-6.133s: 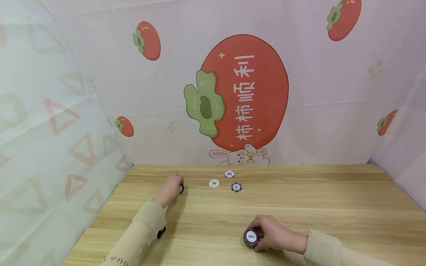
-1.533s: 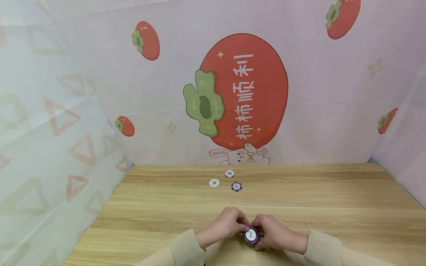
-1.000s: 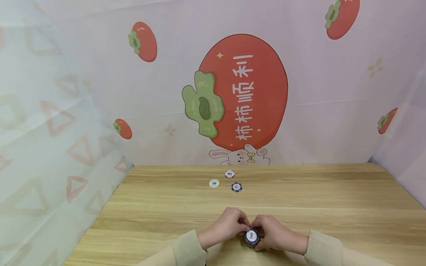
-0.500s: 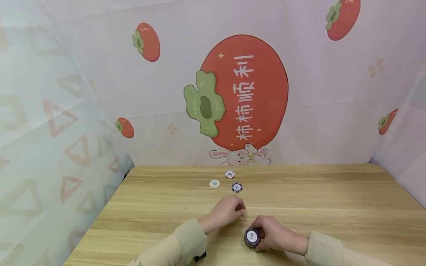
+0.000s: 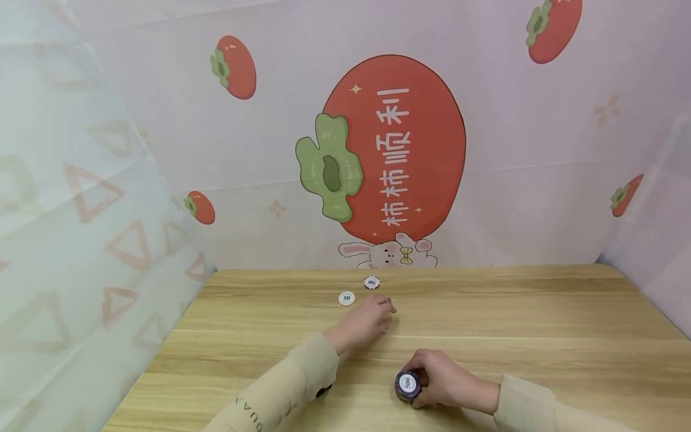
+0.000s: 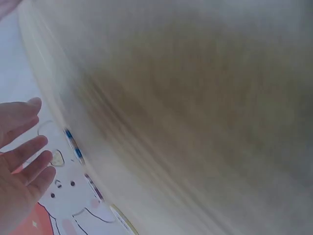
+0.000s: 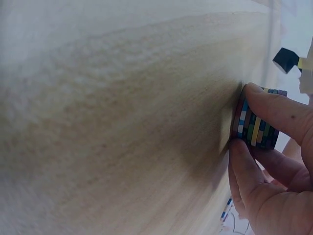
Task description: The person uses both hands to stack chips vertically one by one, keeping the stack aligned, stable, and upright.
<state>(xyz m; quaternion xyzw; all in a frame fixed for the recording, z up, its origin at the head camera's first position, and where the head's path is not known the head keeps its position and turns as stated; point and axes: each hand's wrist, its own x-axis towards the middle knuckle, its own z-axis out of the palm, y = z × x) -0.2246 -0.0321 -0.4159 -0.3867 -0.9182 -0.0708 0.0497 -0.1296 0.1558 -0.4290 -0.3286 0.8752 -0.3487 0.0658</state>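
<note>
My right hand (image 5: 445,378) grips the side of a stack of poker chips (image 5: 407,384) standing on the table, a dark-rimmed 500 chip on top. Multicoloured chip edges show between its thumb and fingers in the right wrist view. Farther back, my left hand (image 5: 367,321) reaches over the table with nothing held. Its fingers are spread apart in the left wrist view, near a blue-and-white-edged poker chip (image 6: 74,146). That chip is mostly hidden behind the hand in the head view. A white 50 chip (image 5: 346,298) and a red-and-white 500 chip (image 5: 372,282) lie flat beyond it.
The wooden table (image 5: 513,318) runs back to a pale wall cloth (image 5: 518,210) printed with persimmons and a rabbit. A patterned cloth (image 5: 81,252) hangs along the left side. A black wrist device (image 5: 324,390) shows under the left sleeve.
My left hand has left a dark chip's spot at far left, touched the stack's top, then let go and moved back toward the loose chips. The right hand has stayed on the stack.
</note>
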